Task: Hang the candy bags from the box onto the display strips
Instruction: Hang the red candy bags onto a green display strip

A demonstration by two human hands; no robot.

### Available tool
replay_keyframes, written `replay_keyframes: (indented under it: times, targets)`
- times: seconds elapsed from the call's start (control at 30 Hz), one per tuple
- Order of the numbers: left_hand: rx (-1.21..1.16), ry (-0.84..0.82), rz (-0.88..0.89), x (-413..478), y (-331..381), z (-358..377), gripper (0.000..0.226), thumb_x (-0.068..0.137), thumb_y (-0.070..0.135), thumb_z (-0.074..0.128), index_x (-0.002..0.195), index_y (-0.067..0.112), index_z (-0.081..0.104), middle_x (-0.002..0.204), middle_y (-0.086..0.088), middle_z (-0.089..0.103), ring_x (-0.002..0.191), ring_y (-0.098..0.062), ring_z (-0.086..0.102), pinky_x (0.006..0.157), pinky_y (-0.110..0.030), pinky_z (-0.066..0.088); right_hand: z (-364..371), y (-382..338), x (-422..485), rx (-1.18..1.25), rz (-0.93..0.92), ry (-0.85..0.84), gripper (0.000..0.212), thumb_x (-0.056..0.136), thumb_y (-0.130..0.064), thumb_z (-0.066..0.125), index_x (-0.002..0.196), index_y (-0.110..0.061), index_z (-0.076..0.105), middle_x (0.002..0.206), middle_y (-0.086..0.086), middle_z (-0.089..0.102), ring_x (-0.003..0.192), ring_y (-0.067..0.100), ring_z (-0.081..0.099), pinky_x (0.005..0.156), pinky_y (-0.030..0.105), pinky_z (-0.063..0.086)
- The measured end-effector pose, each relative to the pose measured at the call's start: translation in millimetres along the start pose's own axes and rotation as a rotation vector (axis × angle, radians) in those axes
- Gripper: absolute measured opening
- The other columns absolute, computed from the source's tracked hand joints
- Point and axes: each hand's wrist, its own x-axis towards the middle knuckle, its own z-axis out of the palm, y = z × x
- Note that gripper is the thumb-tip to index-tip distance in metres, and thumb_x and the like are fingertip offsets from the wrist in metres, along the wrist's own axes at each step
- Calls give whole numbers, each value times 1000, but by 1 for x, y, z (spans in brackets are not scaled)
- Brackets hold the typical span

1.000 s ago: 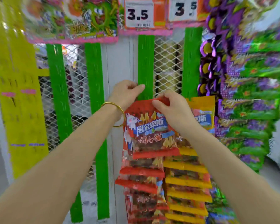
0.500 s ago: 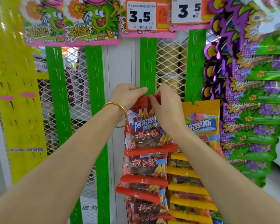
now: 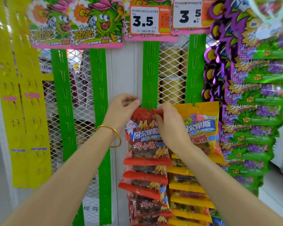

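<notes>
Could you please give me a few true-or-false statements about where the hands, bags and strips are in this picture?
1. Both hands hold the top edge of the red candy bag. True.
2. The left hand wears no jewellery. False: a gold bangle circles its wrist.
3. The yellow candy bag hangs to the right of the red one. True.
4. The green strip above the red bag is full of bags. False: it is bare there.
5. The right hand grips a price tag. False: it holds the red bag.

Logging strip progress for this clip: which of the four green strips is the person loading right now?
The third green strip from the left. Both hands pinch the top of a red candy bag at it. The two left strips are bare; the rightmost carries yellow bags.
</notes>
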Motion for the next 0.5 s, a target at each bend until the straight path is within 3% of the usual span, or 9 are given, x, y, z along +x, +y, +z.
replay_keyframes:
  times: [0.1,0.2,0.27,0.37,0.5]
  targets:
    - [72,178,116,-25,-16,-7,28,87,15,61,113,20,53,110,4,57,99,-5,54,90,-20,45,-9,-3,-13,-143,5,41,29,93,-17,53,120,-11,46,118,5,46,94,23,53,71,33,47]
    - [76,320,167,-76,-40,-8,30,86,8,59,111,23,51,107,14,52,101,-3,52,86,-17,43,-18,-4,-44,-345,-75,215,36,85,-11,61,119,-8,51,117,9,51,97,29,54,64,33,47]
    - [64,325,178,-121,-66,-2,31,84,1,58,106,22,54,101,17,52,94,0,52,78,-11,42,-19,-2,-78,-244,-92,239,30,83,-8,61,113,-10,55,111,5,53,87,24,58,55,34,49]
    - [125,159,79,-192,-117,16,40,83,-5,57,95,33,53,95,12,54,87,0,52,72,-8,41,-4,12,-149,-39,-73,51,18,87,-10,58,103,-19,56,99,-7,53,70,10,52,50,28,44]
    - [250,-218,-206,-264,-190,37,38,85,0,56,90,37,54,86,13,50,66,0,49,59,-12,37,43,57,-255,-63,90,-319,14,88,-14,58,99,-23,58,94,-11,56,71,10,54,54,31,49]
